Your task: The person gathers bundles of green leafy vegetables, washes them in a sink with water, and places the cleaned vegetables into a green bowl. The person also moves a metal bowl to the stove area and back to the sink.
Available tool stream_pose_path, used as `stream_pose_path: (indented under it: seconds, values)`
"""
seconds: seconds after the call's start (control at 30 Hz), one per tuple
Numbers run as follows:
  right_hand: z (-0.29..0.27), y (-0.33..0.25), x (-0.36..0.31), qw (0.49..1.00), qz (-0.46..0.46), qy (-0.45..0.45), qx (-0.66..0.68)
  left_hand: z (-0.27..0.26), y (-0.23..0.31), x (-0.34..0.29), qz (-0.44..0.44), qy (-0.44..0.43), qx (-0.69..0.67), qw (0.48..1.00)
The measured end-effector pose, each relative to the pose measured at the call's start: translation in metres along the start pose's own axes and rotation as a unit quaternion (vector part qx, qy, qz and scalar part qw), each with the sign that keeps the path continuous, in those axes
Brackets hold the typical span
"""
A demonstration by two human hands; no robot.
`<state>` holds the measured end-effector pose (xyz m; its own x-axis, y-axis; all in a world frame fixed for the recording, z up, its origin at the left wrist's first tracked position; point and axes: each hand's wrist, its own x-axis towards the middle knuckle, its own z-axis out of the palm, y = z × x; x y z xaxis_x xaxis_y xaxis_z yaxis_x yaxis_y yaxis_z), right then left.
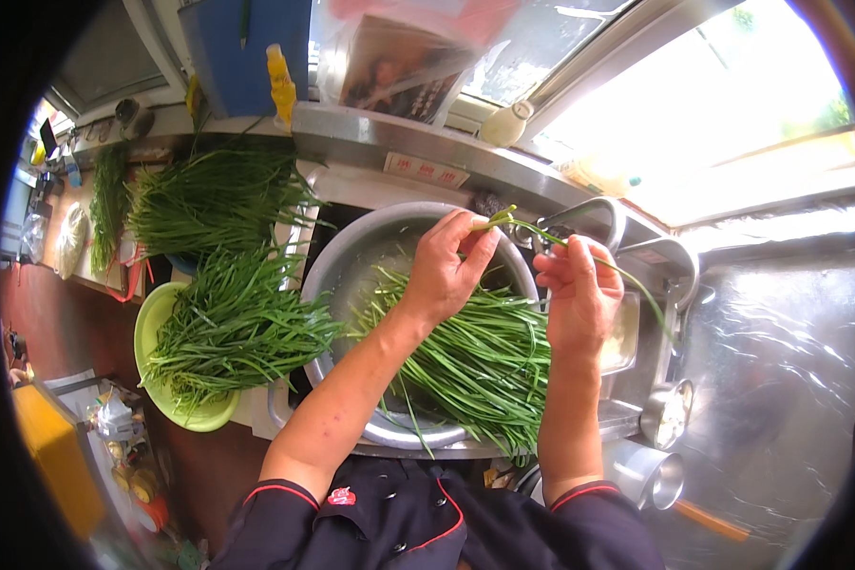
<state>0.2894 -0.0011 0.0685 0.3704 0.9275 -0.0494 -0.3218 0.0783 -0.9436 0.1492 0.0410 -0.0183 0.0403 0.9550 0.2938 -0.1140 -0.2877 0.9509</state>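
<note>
A large grey metal basin (325, 271) in front of me holds a heap of long garlic chives (475, 347), some hanging over its near right rim. Above it, my left hand (449, 266) pinches the pale end of one chive (534, 228) between thumb and fingers. My right hand (581, 290) grips the same chive further along, fingers closed, and its thin green tip droops to the right. At the left, a light green plastic basin (146, 332) is piled with more chives (242, 318). Behind that lies another big bunch of chives (218, 199).
To the right are a stainless steel counter (769, 351), a metal ladle (670, 413) and a metal pot (663, 478). A steel ledge (351, 130) runs along the back, with a yellow bottle (280, 84) and a pale round bottle (506, 123). A yellow box (55, 451) stands lower left.
</note>
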Motion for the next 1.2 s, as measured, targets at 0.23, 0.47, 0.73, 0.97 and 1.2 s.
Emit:
stream_pose_path:
  seconds: [0.23, 0.47, 0.73, 0.97, 1.2]
  values:
    - [-0.023, -0.022, -0.01, 0.986, 0.049, -0.035, 0.157, 0.03, 0.065, -0.02, -0.156, -0.028, -0.297, 0.942]
    - [-0.079, 0.013, -0.033, 0.994, 0.107, 0.027, -0.011, 0.036, 0.008, -0.091, -0.33, 0.051, -0.29, 0.897]
    - [-0.078, 0.072, -0.077, 0.899, -0.094, 0.076, -0.421, -0.002, -0.044, -0.181, -0.518, 0.023, -0.138, 0.844]
    - [-0.026, 0.159, -0.025, 0.68, -0.077, -0.319, -0.655, -0.058, -0.088, -0.239, -0.547, 0.303, -0.166, 0.763]
    - [0.002, 0.236, -0.012, 0.576, 0.207, -0.331, -0.718, -0.033, -0.132, -0.18, -0.421, 0.286, -0.541, 0.669]
